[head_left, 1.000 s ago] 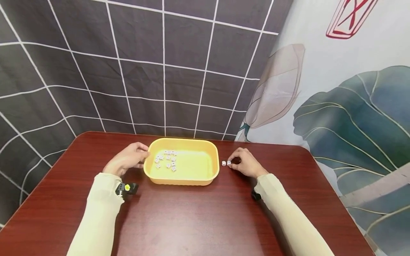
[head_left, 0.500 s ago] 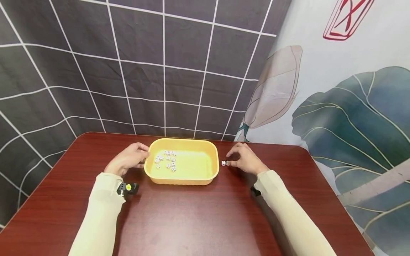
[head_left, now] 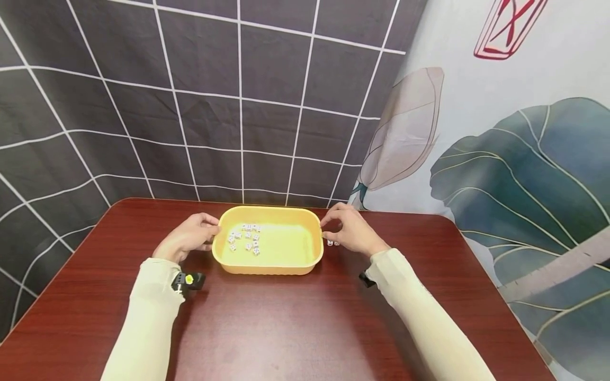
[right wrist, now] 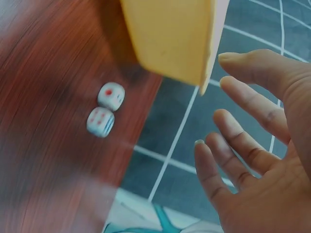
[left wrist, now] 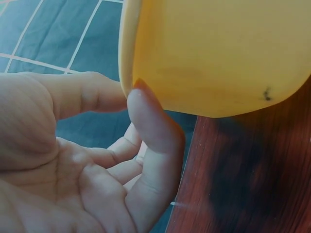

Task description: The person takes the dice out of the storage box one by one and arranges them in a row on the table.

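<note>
One yellow tray [head_left: 290,241]: set on the table [head_left: 267,323] between the hands, its left end in the grip; shaped as a shallow rectangle with rounded corners, walls sloped outward to a narrow lip, floor brightly lit; a small dark mark is shown by the left wrist view on the yellow wall.
Left hand [head_left: 188,236]: the tray's lip is pinched between thumb and finger, near the middle of that end.
Dice in the tray [head_left: 248,235]: gathered on the half nearest the left grip, some lined up along the far side, others scattered; white with dark-looking dots, too small to be counted surely.
Right hand [head_left: 351,231]: held loose with nothing grasped, fingertips placed just beside the lip opposite the left grip.
Single-dot die [right wrist: 111,96]: laid on the table just outside the tray, on the near side of the right thumb; one large red dot is shown.
Neighbouring die [right wrist: 100,121]: placed against it; several red dots are shown on top, blue ones on a side.
Sleeves [head_left: 152,323]: cream, with black devices worn at both wrists.
Backdrop [head_left: 205,116]: dark cloth, white-gridded, hung beyond both hands.
</note>
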{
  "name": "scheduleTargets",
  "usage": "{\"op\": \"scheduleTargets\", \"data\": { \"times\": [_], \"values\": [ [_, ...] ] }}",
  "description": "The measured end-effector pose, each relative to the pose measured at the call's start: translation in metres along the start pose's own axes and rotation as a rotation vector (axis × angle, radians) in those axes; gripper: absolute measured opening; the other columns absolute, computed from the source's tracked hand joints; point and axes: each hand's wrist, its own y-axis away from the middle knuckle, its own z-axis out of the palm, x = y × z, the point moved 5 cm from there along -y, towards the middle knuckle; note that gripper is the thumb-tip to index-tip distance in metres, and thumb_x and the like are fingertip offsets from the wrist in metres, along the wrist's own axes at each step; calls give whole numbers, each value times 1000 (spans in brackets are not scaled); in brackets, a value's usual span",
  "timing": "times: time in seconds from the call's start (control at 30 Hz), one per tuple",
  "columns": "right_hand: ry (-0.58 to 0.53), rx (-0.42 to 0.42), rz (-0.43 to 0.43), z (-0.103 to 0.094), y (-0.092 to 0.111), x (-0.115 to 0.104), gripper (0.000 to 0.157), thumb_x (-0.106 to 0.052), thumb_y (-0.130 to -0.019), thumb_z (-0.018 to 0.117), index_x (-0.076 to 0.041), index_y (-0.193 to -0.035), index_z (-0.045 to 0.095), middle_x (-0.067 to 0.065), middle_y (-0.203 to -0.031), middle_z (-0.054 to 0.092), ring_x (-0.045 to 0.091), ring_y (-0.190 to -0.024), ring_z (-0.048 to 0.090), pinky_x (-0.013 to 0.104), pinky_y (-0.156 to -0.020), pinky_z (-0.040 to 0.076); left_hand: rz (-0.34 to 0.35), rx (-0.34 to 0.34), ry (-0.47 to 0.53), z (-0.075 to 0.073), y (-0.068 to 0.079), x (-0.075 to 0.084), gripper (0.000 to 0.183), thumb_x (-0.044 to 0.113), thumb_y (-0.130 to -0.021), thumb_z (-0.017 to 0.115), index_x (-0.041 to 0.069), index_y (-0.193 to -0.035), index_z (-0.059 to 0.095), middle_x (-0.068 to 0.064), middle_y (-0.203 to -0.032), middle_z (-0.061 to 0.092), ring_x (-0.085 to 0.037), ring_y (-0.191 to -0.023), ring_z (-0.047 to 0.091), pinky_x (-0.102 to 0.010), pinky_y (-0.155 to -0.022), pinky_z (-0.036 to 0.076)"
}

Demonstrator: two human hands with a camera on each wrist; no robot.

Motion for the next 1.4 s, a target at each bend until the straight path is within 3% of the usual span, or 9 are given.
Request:
{"op": "scheduleTargets", "data": {
  "times": [0.33, 0.57, 0.83, 1.03, 1.27, 1.4],
  "values": [
    [-109, -44, -45, 18, -14, -27, 22, -15, -86, 80, -8, -106, 76, 8, -118, 62, 35, -107, 59, 42, -88, 55, -16, 24, 7, -1, -1, 1, 44, 11, -103, 53, -11, -138, 39, -9, -104, 61, -11, -83, 59, -23, -71, 58],
    [-129, -80, -69, 41, -28, -42, 23, -15, -85, 80, -7, -106, 77, 6, -116, 64, 32, -116, 58, 41, -97, 51, -8, 29, 21, -2, -5, -3, 42, 13, -102, 53, -11, -135, 41, -10, -101, 61, -12, -83, 61, -24, -72, 59],
    [-110, -99, -175, 70, -42, -65, 19, -11, -83, 78, -6, -101, 77, 9, -108, 71, 28, -110, 61, 39, -100, 48, -5, 31, 13, -1, -6, -3, 41, 11, -103, 49, -11, -135, 40, -7, -100, 60, -9, -82, 61, -22, -71, 58],
    [-120, -155, -114, 93, -52, -76, 20, -10, -84, 79, -11, -104, 77, 7, -114, 67, 25, -115, 56, 38, -104, 44, -9, 26, 11, -2, -6, -2, 41, 11, -104, 49, -11, -137, 38, -8, -105, 60, -9, -82, 60, -22, -70, 58],
    [-100, -197, -130, 114, -60, -85, 16, -7, -80, 79, -12, -96, 81, 3, -98, 71, 17, -95, 52, 27, -88, 42, -18, 45, -18, 0, -3, -1, 40, 11, -103, 50, -10, -135, 40, -14, -111, 59, -12, -85, 61, -23, -71, 59],
    [-54, -197, -113, 119, -61, -88, 14, -7, -79, 80, -13, -91, 82, 1, -94, 74, 15, -93, 53, 25, -87, 43, -16, 44, -22, 0, -3, -2, 40, 11, -103, 50, -10, -135, 40, -15, -112, 59, -11, -83, 60, -23, -71, 59]
  ]
}}
